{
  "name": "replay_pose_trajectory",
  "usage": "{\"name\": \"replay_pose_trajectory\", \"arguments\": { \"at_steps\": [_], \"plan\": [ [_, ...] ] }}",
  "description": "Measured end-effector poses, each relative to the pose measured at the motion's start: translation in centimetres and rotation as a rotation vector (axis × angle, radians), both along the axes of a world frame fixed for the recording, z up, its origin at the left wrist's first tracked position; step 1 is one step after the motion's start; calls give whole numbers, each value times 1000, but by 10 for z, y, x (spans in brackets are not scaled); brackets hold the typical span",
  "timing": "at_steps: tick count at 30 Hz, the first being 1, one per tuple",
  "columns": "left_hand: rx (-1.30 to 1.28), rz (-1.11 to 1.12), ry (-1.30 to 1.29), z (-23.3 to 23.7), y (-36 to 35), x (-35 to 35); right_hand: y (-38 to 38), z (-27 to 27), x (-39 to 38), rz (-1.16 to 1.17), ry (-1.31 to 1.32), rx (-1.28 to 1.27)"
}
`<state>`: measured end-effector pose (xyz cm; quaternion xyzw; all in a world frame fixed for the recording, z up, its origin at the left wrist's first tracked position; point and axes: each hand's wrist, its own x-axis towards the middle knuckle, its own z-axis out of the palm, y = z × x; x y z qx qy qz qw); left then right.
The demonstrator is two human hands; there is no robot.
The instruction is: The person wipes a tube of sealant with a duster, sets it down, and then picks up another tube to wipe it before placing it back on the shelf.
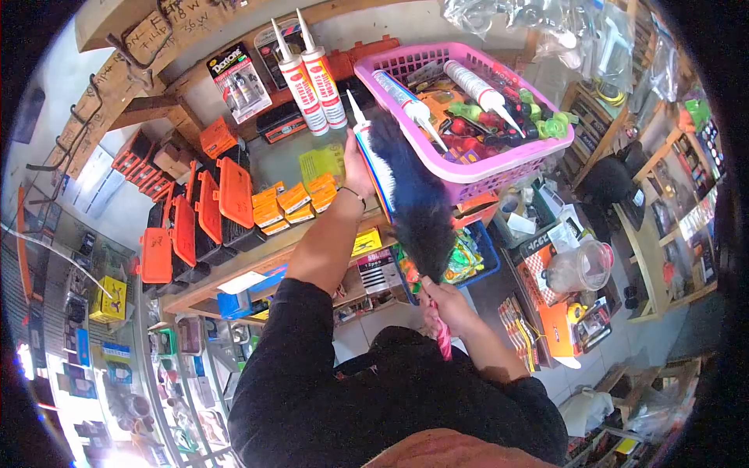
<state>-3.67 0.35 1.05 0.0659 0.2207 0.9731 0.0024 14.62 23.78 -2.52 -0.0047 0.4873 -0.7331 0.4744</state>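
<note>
My left hand (358, 168) is closed round the side of a white and blue sealant tube (377, 165), its pointed nozzle upward. In my right hand (450, 310) I grip the pink handle of a black feather duster (421, 207). The duster's dark bristles lie against the tube's right side and hide part of it. Two upright silicone sealant tubes (306, 95) with red and white labels stand just behind my left hand. To the right, a pink plastic basket (468, 168) holds more sealant tubes (482, 90) and assorted small packs.
Orange-lidded cases (234, 193) and small yellow boxes (295, 200) line the shelf at left. A blue tray (489, 269) with colourful packets sits below the duster. At right are a clear plastic jar (581, 269) and more shelves. Plastic bags (612, 51) hang above.
</note>
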Motion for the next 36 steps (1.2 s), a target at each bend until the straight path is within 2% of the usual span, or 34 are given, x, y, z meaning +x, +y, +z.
{"name": "replay_pose_trajectory", "arguments": {
  "at_steps": [2,3,4,6,8,10,12,13,16,17,18,19,20,21,22,24,26,27,28,29,30,31,32,34,36],
  "plan": [
    [-46,52,-61,-3,0,0,0,4,0,101,13,39],
    [-26,57,109,-2,-6,-7,0,8,1,141,21,69],
    [-165,-223,290,-8,-14,-2,0,7,1,138,20,67],
    [-371,117,-112,-18,-8,-10,2,2,-3,105,-13,-23],
    [-24,32,-74,-9,-4,-5,0,0,-6,36,-25,-30],
    [-23,36,-75,-13,-5,-5,-1,1,-5,-31,-38,-37],
    [-17,47,-45,-14,-4,-4,0,7,-3,146,-42,-4],
    [-18,46,-43,-13,-3,-3,1,7,-5,145,-41,-4],
    [-209,180,-43,-6,0,2,4,7,-9,89,-4,-42],
    [-50,65,-76,-17,-8,-10,3,8,-10,44,-23,-33],
    [-45,40,-82,-11,-5,-6,3,8,-10,-1,-42,-26],
    [-73,102,-85,-1,3,2,2,8,-9,-3,-40,-29],
    [-102,164,-87,8,9,8,2,8,-7,114,-20,-19],
    [-309,-24,227,-77,-44,-54,2,8,-5,232,-1,-8],
    [-12,-325,245,-60,-37,-40,1,7,-4,231,1,-10],
    [-37,-229,179,-54,-32,-32,-2,7,-4,126,9,-14],
    [-7,61,-180,8,8,6,-5,10,-5,60,-29,-11],
    [-6,47,-135,8,7,6,-6,12,-6,-9,-66,-7],
    [-8,46,-134,-15,-6,-9,-4,13,-6,-10,-65,-9],
    [0,-127,53,-53,-28,-35,-2,13,-6,91,-18,-8],
    [8,-301,240,-59,-34,-41,-1,12,-6,193,31,-7],
    [5,-266,239,-68,-36,-42,-1,10,-7,191,36,-11],
    [-71,-250,236,-49,-31,-29,-1,7,-9,123,23,-18],
    [-49,42,-105,-6,-3,-2,-2,7,-11,53,13,-32],
    [-31,42,-76,-20,-8,-12,-2,9,-12,29,-47,-25]
  ]
}}
